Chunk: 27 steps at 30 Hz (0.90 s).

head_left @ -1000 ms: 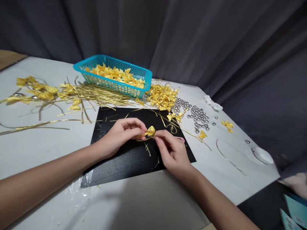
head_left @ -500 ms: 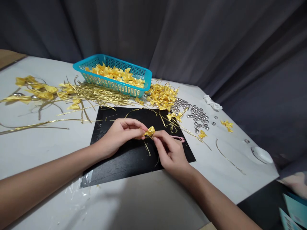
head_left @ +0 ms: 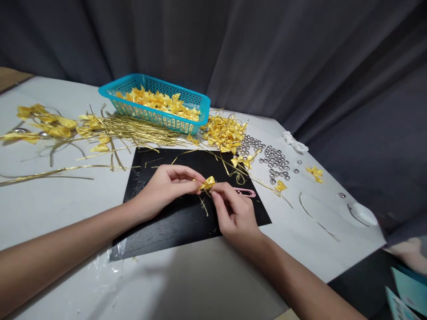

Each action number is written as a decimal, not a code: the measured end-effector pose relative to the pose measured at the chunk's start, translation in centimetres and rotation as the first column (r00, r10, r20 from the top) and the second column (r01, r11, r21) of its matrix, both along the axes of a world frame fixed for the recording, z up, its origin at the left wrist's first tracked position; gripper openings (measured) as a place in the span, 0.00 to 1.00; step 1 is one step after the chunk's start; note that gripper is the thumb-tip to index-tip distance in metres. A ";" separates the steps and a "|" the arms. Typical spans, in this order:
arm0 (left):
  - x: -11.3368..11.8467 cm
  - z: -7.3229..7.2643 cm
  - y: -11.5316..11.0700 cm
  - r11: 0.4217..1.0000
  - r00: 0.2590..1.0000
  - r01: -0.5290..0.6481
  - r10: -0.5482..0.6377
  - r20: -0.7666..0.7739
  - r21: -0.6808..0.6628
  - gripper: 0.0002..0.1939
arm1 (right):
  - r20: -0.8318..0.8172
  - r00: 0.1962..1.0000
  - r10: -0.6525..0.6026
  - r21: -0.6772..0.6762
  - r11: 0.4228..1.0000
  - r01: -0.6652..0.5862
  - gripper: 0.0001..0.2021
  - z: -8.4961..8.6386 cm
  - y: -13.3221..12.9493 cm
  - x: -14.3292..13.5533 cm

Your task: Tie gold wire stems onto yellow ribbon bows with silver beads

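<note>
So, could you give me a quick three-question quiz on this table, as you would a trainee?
1. What lies in the blue perforated plastic basket?
2. True or false: the left hand pinches a small yellow satin bow above the black rectangular mat.
3. In this view, the cluster of small shiny silver beads lies: (a) left of the basket; (b) right of it.

Key: 1. yellow ribbon bows; 2. true; 3. b.

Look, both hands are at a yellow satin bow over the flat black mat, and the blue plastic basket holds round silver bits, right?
No: the head view shows yellow satin bows in the blue plastic basket, not silver bits. The left hand, right hand, their bow and black mat are as you say.
</note>
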State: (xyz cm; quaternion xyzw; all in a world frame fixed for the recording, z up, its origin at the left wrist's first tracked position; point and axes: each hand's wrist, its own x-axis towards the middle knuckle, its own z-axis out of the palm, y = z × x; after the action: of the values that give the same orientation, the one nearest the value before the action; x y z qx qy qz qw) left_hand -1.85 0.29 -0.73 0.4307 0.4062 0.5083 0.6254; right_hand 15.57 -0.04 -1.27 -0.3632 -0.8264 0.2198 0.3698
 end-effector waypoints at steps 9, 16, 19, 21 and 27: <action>0.0 0.0 -0.1 1.000 1.000 0.013 -0.013 0.028 -0.005 0.05 | -0.025 1.000 -0.002 -0.007 1.000 0.001 0.07 0.0 -0.1 -0.3; 0.0 -0.1 0.0 0.998 0.998 0.059 -0.059 0.006 -0.026 0.05 | -0.050 0.999 -0.004 -0.016 1.000 0.003 0.07 0.0 -0.4 -0.5; 0.0 0.0 -0.1 0.999 0.999 0.042 -0.042 0.001 -0.021 0.04 | -0.058 0.998 -0.017 -0.073 0.997 0.012 0.06 -0.1 -0.4 -0.6; 0.0 0.1 -0.1 1.000 0.999 0.014 -0.014 -0.031 -0.007 0.04 | -0.058 0.998 -0.033 -0.117 0.993 0.026 0.06 -0.1 -0.3 -0.6; 0.1 0.3 -0.2 0.997 0.991 -0.069 0.071 -0.117 0.028 0.02 | -0.108 0.987 -0.120 0.038 0.991 0.125 0.07 0.0 0.4 -0.5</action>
State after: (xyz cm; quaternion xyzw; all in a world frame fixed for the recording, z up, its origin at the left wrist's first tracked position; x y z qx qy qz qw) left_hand -1.79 0.07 -0.44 0.4528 0.4510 0.5085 0.5770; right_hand 15.09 0.37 -1.25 -0.3928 -0.7866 0.1971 0.4338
